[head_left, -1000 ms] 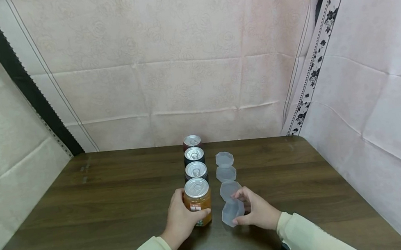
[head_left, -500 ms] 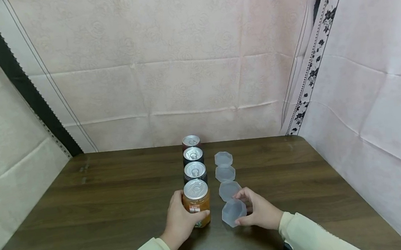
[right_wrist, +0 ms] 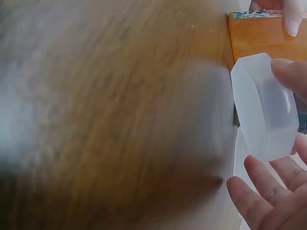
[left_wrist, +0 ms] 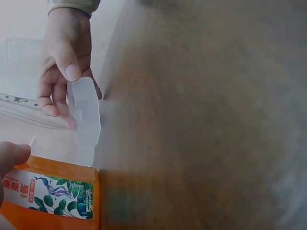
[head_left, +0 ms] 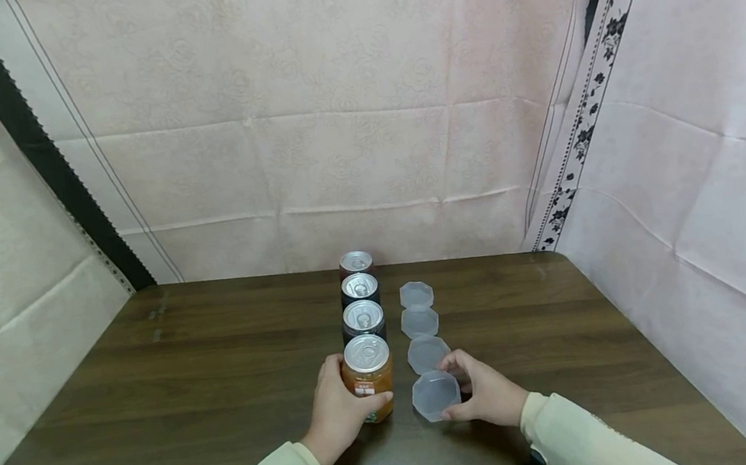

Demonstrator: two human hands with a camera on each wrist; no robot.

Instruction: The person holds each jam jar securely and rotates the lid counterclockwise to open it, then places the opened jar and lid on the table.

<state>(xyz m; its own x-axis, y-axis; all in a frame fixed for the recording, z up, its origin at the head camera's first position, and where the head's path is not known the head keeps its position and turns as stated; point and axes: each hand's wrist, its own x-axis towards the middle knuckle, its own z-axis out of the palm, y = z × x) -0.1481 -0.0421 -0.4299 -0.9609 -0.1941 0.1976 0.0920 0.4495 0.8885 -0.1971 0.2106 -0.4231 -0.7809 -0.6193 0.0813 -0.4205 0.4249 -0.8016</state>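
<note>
My left hand [head_left: 338, 410] grips a jar [head_left: 369, 379] of orange contents with a silver lid, thumb across its front. The jar stands upright at the near end of a row of cans. Its printed label [left_wrist: 62, 197] shows in the left wrist view. To the right, my right hand [head_left: 484, 392] holds the nearest translucent octagonal plastic dish [head_left: 436, 395] between thumb and fingers. In the right wrist view the thumb [right_wrist: 290, 76] lies at one side of this dish and the fingers [right_wrist: 259, 179] at the opposite side.
Behind the jar stand three cans with silver tops, a near can [head_left: 363, 316], a middle can [head_left: 359, 287] and a far can [head_left: 356, 262]. Several similar dishes [head_left: 420, 322] line up beside them. The brown wooden table [head_left: 223, 372] is enclosed by pale cloth walls [head_left: 345, 113].
The nearest dish has moved slightly right with my right hand and now looks more level. My left hand stays around the jar.
</note>
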